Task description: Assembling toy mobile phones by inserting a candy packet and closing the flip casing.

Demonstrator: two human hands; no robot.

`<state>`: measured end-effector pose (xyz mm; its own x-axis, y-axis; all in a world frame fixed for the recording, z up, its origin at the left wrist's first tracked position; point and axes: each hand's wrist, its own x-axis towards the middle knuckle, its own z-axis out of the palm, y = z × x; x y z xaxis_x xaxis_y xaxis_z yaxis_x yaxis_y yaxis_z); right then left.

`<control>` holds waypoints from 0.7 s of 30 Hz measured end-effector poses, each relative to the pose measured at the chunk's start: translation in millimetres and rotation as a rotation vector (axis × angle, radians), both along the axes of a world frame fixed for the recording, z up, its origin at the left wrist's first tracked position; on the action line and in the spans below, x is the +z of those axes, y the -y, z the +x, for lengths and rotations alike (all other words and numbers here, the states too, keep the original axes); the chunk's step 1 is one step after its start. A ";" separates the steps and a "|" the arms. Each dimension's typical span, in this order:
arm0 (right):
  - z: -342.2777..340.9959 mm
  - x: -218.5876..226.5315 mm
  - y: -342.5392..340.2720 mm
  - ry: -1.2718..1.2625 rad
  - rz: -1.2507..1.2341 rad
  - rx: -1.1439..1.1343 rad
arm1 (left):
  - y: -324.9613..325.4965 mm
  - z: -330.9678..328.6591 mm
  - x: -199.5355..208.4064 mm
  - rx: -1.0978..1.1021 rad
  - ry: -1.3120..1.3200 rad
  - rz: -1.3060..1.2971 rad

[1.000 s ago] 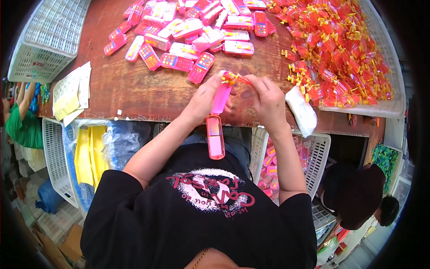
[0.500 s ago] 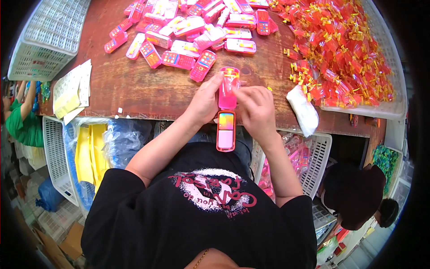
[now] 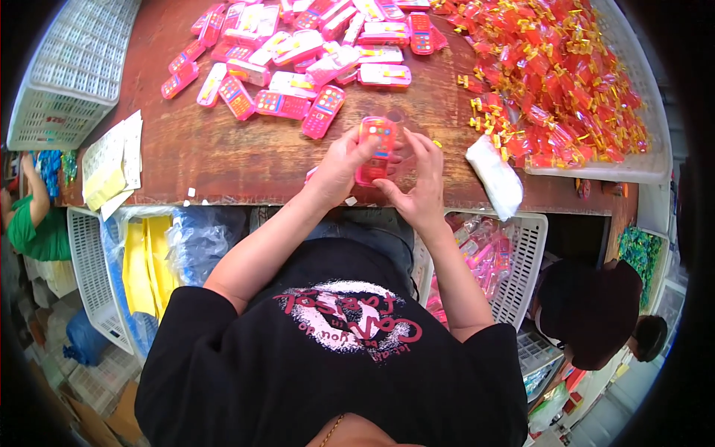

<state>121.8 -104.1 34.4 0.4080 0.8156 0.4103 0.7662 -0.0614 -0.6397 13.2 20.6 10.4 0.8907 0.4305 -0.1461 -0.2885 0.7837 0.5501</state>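
A pink and red toy phone (image 3: 376, 145) is folded together near the table's front edge, with its face of coloured buttons up. My left hand (image 3: 344, 162) grips it from the left, thumb over the front and fingertips showing past its right side. On the other side, my right hand (image 3: 421, 182) curves with thumb and fingers apart. Its thumb tip meets the phone's lower end, while the index finger stands just off the upper right side. Farther back lies a pile of similar toy phones (image 3: 324, 112), some face up and others showing pale sides with yellow parts.
A white tray (image 3: 655, 167) heaped with small red and yellow pieces (image 3: 558, 89) fills the right. Beside it lies a white bundle (image 3: 495, 179). Papers (image 3: 112, 164) and a white basket (image 3: 63, 82) stand left. Below the edge is a basket of bagged pink items (image 3: 480, 257).
The toy phone was unfolded with its lower half hanging toward me; now it is folded, buttons up. My right hand has moved from its upper half to its right side. The view has shifted slightly.
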 end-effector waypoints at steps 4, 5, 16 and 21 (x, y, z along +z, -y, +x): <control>53.0 -16.7 0.7 0.111 -0.088 -0.074 | -11.1 0.0 4.1 -0.019 -0.269 0.165; 78.6 -21.9 2.7 0.223 -0.150 -0.170 | -13.0 2.4 3.7 -0.032 -0.296 0.274; 188.0 -22.9 -13.2 0.812 -0.727 -0.292 | -42.6 2.6 -26.2 0.332 -0.527 1.422; 153.0 -21.2 -25.5 0.288 0.006 -0.148 | -80.2 -23.8 -23.6 0.423 -0.971 1.991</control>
